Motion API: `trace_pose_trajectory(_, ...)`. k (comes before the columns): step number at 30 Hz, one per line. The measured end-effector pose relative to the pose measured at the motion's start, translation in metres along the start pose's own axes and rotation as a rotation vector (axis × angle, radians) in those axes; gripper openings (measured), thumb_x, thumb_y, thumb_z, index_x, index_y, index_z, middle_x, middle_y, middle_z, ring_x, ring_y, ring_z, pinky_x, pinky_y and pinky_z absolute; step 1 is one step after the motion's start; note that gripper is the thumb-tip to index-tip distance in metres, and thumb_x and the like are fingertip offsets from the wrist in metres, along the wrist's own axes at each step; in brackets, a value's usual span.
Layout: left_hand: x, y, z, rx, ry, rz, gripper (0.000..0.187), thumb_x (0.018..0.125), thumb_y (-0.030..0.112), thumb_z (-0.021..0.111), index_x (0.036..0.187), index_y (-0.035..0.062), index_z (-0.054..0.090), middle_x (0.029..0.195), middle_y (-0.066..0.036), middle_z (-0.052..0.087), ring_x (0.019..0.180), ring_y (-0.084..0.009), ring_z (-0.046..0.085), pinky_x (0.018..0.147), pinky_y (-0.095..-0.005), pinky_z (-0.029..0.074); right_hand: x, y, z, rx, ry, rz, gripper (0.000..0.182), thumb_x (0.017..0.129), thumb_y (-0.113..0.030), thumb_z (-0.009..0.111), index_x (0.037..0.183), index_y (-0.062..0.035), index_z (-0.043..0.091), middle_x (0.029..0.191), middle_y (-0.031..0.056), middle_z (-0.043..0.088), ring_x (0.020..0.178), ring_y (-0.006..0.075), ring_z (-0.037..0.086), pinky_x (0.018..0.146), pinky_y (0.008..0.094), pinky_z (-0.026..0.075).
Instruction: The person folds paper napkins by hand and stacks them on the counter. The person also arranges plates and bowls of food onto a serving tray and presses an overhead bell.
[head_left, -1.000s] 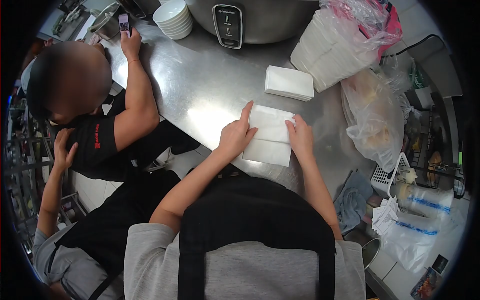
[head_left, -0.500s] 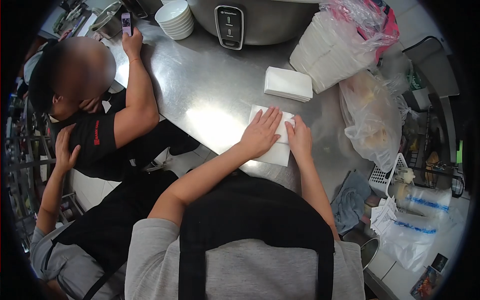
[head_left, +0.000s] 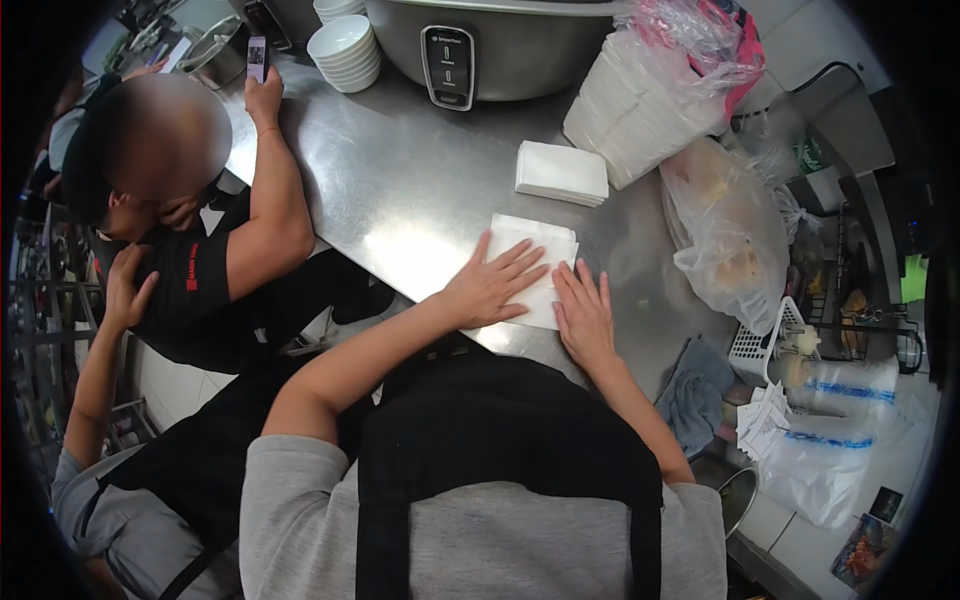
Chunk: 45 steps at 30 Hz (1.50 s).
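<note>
Fingers apart, our left hand [head_left: 495, 285] lies on the folded napkin [head_left: 535, 232] upon the surface [head_left: 400, 180], our right hand [head_left: 583, 310] at its edge. Beyond our fingers, a plastic bag [head_left: 690, 48] holds stacked white paper [head_left: 635, 110]; to their right, a clear bag [head_left: 725, 225] holds pale contents we cannot identify.

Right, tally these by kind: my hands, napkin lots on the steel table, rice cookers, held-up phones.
Left hand and right hand: 2
Napkin lots, flat napkin, bare stack, wrapped pile: 3
Rice cooker: 1
Held-up phone: 1
Total: 7

Glare on table [head_left: 430, 180], fisheye distortion; black corners
</note>
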<state>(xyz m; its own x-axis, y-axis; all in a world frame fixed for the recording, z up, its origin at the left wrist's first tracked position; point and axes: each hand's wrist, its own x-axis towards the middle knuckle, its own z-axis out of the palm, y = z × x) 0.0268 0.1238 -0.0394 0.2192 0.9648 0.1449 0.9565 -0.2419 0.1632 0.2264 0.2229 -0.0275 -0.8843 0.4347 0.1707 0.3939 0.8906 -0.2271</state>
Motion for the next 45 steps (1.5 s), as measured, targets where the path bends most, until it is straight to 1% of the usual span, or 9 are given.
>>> trace_pose_trajectory(5,-0.050,-0.014,-0.018,-0.089,-0.037,-0.139,0.062,0.088,0.037,0.053,0.140,0.0091,0.033,0.142,-0.014,0.038,0.134,-0.0278,0.031,0.107,-0.0539,0.024,0.021,0.003,-0.004,-0.039,0.053,-0.055,0.036,0.078,-0.011,0.059,0.113,-0.0053,0.057,0.117,0.0078,0.056,0.116,0.0257,0.048,0.107,0.0542,0.023)
trace_pose_trajectory(8,-0.057,-0.015,-0.017,-1.027,0.310,-0.619,0.054,0.091,0.029,0.054,0.134,-0.0003,0.036,0.109,-0.018,0.061,0.102,-0.0270,0.060,0.088,-0.0349,0.048,0.032,0.006,-0.006,-0.027,0.110,-0.062,0.030,0.074,-0.007,0.061,0.103,-0.0065,0.061,0.105,0.0055,0.060,0.107,0.0240,0.052,0.104,0.0549,0.026)
trace_pose_trajectory(12,-0.039,-0.010,-0.036,-2.195,0.288,-1.050,0.061,0.083,0.009,0.062,0.136,0.0021,0.032,0.109,-0.021,0.058,0.095,-0.0263,0.062,0.081,-0.0300,0.051,0.037,-0.016,-0.023,0.152,0.222,-0.077,0.027,0.073,-0.004,0.062,0.100,-0.0088,0.063,0.101,0.0064,0.062,0.104,0.0245,0.055,0.103,0.0509,0.028)
trace_pose_trajectory(17,-0.005,-0.019,-0.036,-1.775,0.432,-0.900,0.062,0.075,-0.005,0.054,0.134,0.0022,0.035,0.104,-0.015,0.057,0.092,-0.0193,0.059,0.079,-0.0268,0.049,0.043,-0.008,-0.025,0.269,0.290,-0.173,0.037,0.076,-0.004,0.061,0.112,-0.0039,0.057,0.108,0.0099,0.061,0.108,0.0255,0.053,0.099,0.0413,0.037)
trace_pose_trajectory(19,0.015,-0.026,-0.050,-1.606,0.396,-0.776,0.061,0.078,-0.008,0.052,0.135,0.0056,0.035,0.105,-0.013,0.059,0.091,-0.0177,0.061,0.080,-0.0275,0.050,0.057,0.003,-0.022,1.236,0.428,0.483,0.040,0.082,-0.003,0.059,0.120,0.0006,0.048,0.104,0.0114,0.061,0.102,0.0192,0.056,0.092,0.0328,0.041)
trace_pose_trajectory(22,0.062,-0.042,-0.050,-1.468,0.453,-0.654,0.061,0.078,-0.007,0.057,0.134,0.0052,0.036,0.102,-0.013,0.061,0.087,-0.0165,0.061,0.076,-0.0271,0.050,0.092,0.033,-0.034,1.405,0.358,0.471,0.037,0.084,-0.001,0.058,0.119,0.0018,0.046,0.101,0.0100,0.063,0.091,0.0127,0.059,0.079,0.0270,0.047)
trace_pose_trajectory(37,0.124,-0.097,-0.005,-0.944,0.615,-0.746,0.063,0.071,0.004,0.072,0.126,0.0002,0.042,0.077,-0.006,0.061,0.063,-0.0113,0.057,0.060,-0.0254,0.047,0.151,0.081,-0.004,0.544,0.495,0.515,0.029,0.076,0.001,0.064,0.104,0.0010,0.055,0.078,0.0098,0.061,0.067,0.0182,0.059,0.066,0.0332,0.048)
trace_pose_trajectory(43,0.117,-0.093,0.003,-0.822,0.655,-0.673,0.059,0.085,0.021,0.061,0.133,-0.0009,0.036,0.129,-0.020,0.045,0.117,-0.0269,0.046,0.097,-0.0381,0.038,0.137,0.081,0.015,0.876,0.625,0.593,0.039,0.093,-0.023,0.054,0.120,0.0043,0.051,0.113,0.0154,0.060,0.103,0.0215,0.058,0.090,0.0286,0.043)
trace_pose_trajectory(45,0.117,-0.090,0.010,-1.200,0.724,-0.642,0.064,0.095,0.039,0.039,0.143,0.0000,0.021,0.150,-0.020,0.016,0.140,-0.0300,0.013,0.112,-0.0387,0.013,0.130,0.074,0.023,1.000,0.632,0.628,0.049,0.095,-0.032,0.047,0.128,0.0046,0.043,0.125,0.0174,0.052,0.116,0.0239,0.049,0.099,0.0298,0.035)
